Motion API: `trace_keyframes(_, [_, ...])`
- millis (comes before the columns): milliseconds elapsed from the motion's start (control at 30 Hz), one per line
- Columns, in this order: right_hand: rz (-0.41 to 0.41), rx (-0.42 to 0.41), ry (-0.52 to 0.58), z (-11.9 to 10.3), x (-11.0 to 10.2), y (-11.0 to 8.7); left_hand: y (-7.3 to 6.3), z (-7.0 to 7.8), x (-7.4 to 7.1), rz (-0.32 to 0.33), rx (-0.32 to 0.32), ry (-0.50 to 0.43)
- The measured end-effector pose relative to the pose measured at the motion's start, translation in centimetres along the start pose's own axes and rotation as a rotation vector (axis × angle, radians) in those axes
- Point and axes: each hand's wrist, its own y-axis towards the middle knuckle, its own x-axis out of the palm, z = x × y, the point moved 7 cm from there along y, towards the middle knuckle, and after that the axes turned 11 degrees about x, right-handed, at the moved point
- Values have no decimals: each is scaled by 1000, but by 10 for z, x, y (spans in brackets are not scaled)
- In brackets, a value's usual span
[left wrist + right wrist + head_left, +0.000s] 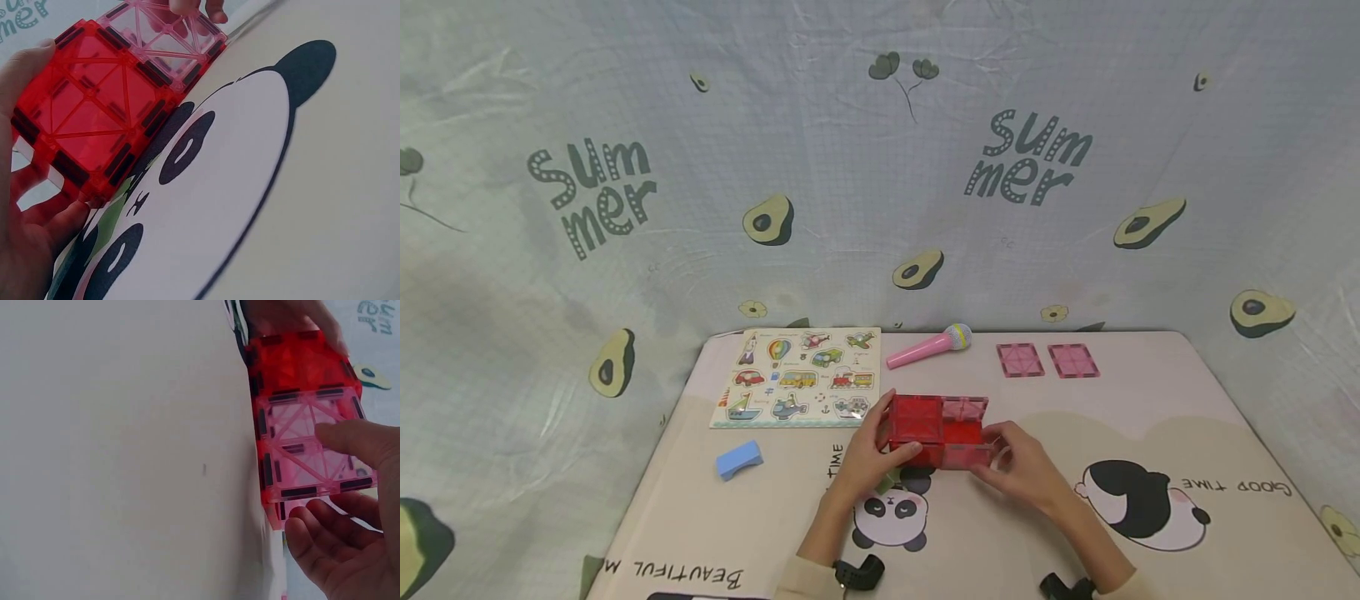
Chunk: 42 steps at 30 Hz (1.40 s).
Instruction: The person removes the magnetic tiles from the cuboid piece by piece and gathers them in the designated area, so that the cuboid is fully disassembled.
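A structure of see-through magnetic tiles stands at the middle of the table in the head view. Its left half is a red magnetic tile cube (916, 418). On the right, a pink magnetic tile (967, 456) forms the near side and another pink tile (965, 408) the far side, with red between them and the top open. My left hand (868, 458) grips the cube from the left, thumb on the near side. At the right end, my right hand (1024, 468) pinches the near pink tile; its thumb lies on the tile's face in the right wrist view, the fingers beyond it.
Two loose pink tiles (1020, 360) lie at the back right. A pink toy microphone (928, 345) lies behind the structure. At the back left is a vehicle puzzle board (805, 392), with a blue block (740, 460) in front of it. A printed curtain (850, 167) hangs behind the table.
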Motion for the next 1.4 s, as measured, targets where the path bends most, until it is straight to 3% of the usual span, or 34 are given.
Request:
trace_keyframes(300, [-39,22,-53,3,11,0,0,-1,1,0,8,-8])
trace_keyframes(533, [-36,-62,-71,1,13,-1,0,-2,0,1,9,-16])
trace_keyframes(733, [-78,-42,-85,2,16,-2,1,-2,-1,3,9,-3])
trace_keyframes(1000, [-116,-1,-79,4,18,-3,0,-3,0,1,2,-12])
trace_keyframes(1400, [-166,-50,-28,3,17,-6,0,0,0,1,4,4])
